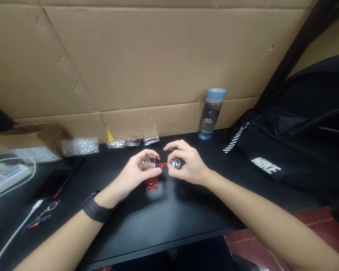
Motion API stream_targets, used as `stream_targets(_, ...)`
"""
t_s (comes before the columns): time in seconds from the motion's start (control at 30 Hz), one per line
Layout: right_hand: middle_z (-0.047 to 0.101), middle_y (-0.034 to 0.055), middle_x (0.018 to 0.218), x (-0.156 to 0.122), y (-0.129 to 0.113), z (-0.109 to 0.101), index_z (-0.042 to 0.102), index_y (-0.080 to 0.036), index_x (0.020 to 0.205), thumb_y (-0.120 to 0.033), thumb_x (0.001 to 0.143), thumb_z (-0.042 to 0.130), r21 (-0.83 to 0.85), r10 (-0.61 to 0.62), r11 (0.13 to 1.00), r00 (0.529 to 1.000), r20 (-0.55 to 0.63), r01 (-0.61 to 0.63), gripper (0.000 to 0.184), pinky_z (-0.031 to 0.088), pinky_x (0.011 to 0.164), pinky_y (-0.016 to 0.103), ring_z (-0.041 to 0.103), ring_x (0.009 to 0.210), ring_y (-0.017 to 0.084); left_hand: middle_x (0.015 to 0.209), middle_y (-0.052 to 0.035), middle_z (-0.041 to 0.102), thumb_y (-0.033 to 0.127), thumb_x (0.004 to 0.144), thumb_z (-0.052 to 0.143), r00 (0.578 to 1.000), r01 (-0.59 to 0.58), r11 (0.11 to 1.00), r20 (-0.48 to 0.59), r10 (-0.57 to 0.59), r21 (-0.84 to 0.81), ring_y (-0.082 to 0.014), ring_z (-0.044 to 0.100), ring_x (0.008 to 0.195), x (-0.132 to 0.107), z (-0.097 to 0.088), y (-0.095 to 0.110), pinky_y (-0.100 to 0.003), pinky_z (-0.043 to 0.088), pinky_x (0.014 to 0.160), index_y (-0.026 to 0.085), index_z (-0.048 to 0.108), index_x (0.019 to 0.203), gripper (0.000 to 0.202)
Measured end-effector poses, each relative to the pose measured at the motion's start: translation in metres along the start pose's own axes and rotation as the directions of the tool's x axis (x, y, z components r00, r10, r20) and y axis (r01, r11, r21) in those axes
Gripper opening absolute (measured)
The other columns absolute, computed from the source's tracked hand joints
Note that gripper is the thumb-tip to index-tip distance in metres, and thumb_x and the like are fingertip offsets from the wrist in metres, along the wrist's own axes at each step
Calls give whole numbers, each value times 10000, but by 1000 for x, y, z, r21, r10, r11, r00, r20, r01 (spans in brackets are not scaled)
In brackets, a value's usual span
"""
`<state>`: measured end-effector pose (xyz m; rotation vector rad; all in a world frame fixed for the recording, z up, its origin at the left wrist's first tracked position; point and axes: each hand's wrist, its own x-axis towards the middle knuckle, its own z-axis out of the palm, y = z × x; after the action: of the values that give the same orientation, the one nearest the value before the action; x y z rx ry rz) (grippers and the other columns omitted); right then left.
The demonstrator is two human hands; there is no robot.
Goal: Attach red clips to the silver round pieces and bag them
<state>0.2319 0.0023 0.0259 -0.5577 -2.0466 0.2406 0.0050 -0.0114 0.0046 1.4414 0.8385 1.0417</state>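
Above the black table, my left hand pinches a thin, dark-edged piece seen nearly edge-on. A small shiny part shows behind its fingers. From that piece a taut red cord runs across to my right hand. My right thumb and index finger are closed on the cord's end, beside a shiny silver round piece in the curl of the hand. The exact kind of both pieces is unclear. Loops of red cord lie just below my left hand.
Several small clear packets line the cardboard wall. A blue-capped bottle stands behind my right hand, with a black bag to the right. At left are an opened carton, a white cable and a keyring.
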Motion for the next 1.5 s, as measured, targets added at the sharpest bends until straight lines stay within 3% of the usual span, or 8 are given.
stream_targets(0.17,702,83,1080,-3,6,2,671,-204,755,-89,731,727,11,13,1000,998,68,-14,130,535,871,395,631,952,229,1119,-58,690,306,827,830,978,36,970,193,-84,239,-164,707,855,-1,-8,5,-297,584,794,218,667,1210,426)
stream_targets(0.3,701,81,1095,-5,6,6,674,-205,751,-106,720,735,36,8,999,994,110,-12,120,534,877,394,638,960,228,930,-53,713,352,902,742,971,2,917,218,-97,400,-152,685,684,-6,-5,8,-283,567,678,174,741,1084,255)
stream_targets(0.53,701,77,1085,-6,6,7,670,-209,758,-138,747,741,31,-5,1000,994,112,1,101,531,888,397,641,955,225,1142,-62,757,343,947,692,954,-297,706,229,193,643,-230,707,1053,-3,-3,16,-342,538,967,250,826,923,165)
stream_targets(0.77,699,75,1081,-5,4,6,665,-216,827,-130,821,681,11,-11,1000,990,143,9,88,529,902,401,645,957,218,990,-50,749,324,970,628,929,-366,498,274,249,786,-233,669,959,-4,-6,18,-361,512,886,240,739,924,146)
stream_targets(0.9,696,78,1088,-2,5,1,672,-218,889,-98,848,636,-15,15,1000,989,149,-12,132,525,923,402,642,980,222,909,-46,726,288,973,571,951,-303,412,245,190,859,-212,649,835,-2,-20,18,-328,488,785,217,690,953,140)
stream_targets(1.03,697,87,1073,-1,6,-2,678,-209,896,-92,852,629,-21,17,1000,992,126,-14,134,529,897,395,635,956,221,914,-45,736,296,976,563,963,-264,428,214,161,865,-196,669,804,3,-36,16,-296,487,750,205,679,930,155)
stream_targets(1.27,696,78,1086,-1,9,-4,681,-219,896,-104,860,627,-25,23,999,995,99,-20,132,535,882,400,640,962,223,1093,-70,770,373,1001,569,889,-100,380,-89,448,919,-233,704,973,10,-60,15,-327,504,876,197,722,1027,235)
stream_targets(1.5,698,70,1090,0,11,-7,689,-229,907,-98,847,631,-43,41,998,996,76,-38,156,537,888,405,651,981,231,1075,-49,800,388,966,613,895,63,427,-240,377,902,-235,719,940,15,-71,0,-340,514,913,211,763,1013,237)
